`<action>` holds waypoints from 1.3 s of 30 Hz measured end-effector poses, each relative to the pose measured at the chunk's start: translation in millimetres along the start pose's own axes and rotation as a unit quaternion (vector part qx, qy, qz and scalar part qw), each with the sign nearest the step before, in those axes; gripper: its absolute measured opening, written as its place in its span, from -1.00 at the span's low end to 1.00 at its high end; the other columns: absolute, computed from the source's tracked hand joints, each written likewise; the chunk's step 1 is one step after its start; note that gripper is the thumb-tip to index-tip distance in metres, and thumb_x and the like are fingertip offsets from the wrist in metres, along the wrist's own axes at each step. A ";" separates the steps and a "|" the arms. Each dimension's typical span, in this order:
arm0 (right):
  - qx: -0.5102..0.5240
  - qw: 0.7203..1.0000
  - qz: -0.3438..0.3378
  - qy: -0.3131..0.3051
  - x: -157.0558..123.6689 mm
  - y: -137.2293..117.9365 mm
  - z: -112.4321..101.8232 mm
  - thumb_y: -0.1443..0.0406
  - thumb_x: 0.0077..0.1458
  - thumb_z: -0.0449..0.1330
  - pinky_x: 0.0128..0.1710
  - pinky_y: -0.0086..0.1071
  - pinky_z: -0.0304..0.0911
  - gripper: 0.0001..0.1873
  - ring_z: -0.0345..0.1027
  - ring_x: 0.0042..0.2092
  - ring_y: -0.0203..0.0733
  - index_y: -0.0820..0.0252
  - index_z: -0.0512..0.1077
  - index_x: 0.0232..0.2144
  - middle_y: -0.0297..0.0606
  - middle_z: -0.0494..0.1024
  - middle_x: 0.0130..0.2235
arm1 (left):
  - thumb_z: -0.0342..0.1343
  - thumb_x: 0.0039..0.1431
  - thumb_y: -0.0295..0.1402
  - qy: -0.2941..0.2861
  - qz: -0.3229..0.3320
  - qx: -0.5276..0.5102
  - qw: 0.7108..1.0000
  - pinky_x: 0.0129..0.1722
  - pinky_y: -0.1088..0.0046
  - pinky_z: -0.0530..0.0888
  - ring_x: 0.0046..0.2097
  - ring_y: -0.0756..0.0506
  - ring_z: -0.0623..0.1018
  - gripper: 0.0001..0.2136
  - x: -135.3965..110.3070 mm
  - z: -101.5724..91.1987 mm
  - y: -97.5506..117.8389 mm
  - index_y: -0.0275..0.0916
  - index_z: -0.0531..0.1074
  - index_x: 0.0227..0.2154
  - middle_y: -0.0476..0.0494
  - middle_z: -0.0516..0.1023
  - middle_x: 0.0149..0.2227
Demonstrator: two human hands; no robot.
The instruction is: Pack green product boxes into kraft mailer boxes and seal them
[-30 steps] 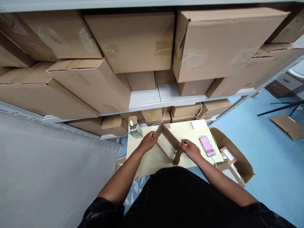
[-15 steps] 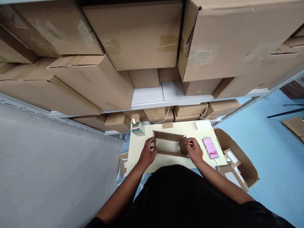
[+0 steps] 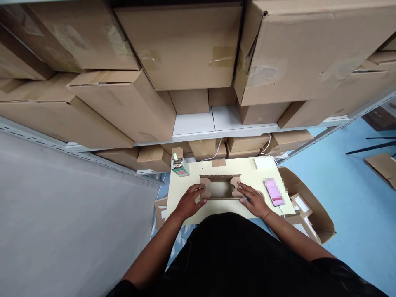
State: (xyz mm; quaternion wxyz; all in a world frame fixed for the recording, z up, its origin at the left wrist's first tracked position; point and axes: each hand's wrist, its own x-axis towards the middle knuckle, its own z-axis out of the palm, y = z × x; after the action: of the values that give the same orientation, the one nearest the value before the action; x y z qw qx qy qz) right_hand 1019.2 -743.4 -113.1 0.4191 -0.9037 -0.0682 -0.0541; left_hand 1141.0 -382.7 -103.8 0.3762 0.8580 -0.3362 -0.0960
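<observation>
A small brown cardboard box (image 3: 220, 190) lies open on the pale yellow table (image 3: 192, 181), its two end flaps folded inward. My left hand (image 3: 189, 201) rests at the box's left end, fingers stretched out on the left flap. My right hand (image 3: 254, 200) mirrors it at the right end, fingers flat against the right flap. Whether anything is under the right palm I cannot tell.
A green tape dispenser (image 3: 179, 166) stands at the table's back left. A pink phone (image 3: 274, 192) on a cable lies right of the box, a white pad (image 3: 263, 163) behind it. An open carton (image 3: 321, 212) sits on the blue floor. Shelves of large cartons (image 3: 179, 45) rise ahead.
The box was turned from slanted to square on the table and both hands pushed its end flaps inward. The orange item seen in my right hand earlier no longer shows.
</observation>
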 end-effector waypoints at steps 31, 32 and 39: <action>0.153 0.950 0.272 0.009 8.7 1.9 32.4 0.07 0.21 0.26 0.23 0.02 0.35 -0.28 0.50 0.16 0.07 -0.03 0.28 0.38 -0.20 0.60 0.16 | 0.21 0.26 -0.23 0.021 -0.151 -0.147 0.977 0.42 -0.06 0.24 0.41 -0.32 0.33 -0.29 6.9 36.3 -4.2 -0.17 0.12 0.42 -0.38 0.23 0.42; 0.156 0.950 0.269 0.008 9.4 2.6 32.9 0.07 0.22 0.24 0.24 0.02 0.34 -0.28 0.49 0.19 0.08 -0.02 0.27 0.39 -0.19 0.59 0.18 | 0.21 0.26 -0.23 0.022 -0.143 -0.147 0.979 0.41 -0.05 0.26 0.40 -0.31 0.34 -0.31 8.3 35.6 -4.0 -0.17 0.13 0.41 -0.38 0.26 0.40; 0.193 0.949 0.249 -0.003 23.9 3.7 32.7 0.04 0.28 0.17 0.29 0.01 0.29 -0.23 0.46 0.22 0.03 0.03 0.14 0.45 -0.16 0.55 0.23 | 0.18 0.29 -0.23 0.029 -0.129 -0.142 0.981 0.43 0.00 0.23 0.42 -0.26 0.31 -0.32 23.0 31.8 -7.1 -0.13 0.11 0.42 -0.32 0.24 0.42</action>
State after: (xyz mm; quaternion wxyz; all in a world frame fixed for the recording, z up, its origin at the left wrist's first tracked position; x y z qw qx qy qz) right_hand 1044.7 -718.9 -133.2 0.5854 -0.7939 0.1489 0.0690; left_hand 1148.6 -412.6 -129.0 0.4878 0.8347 -0.1947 -0.1657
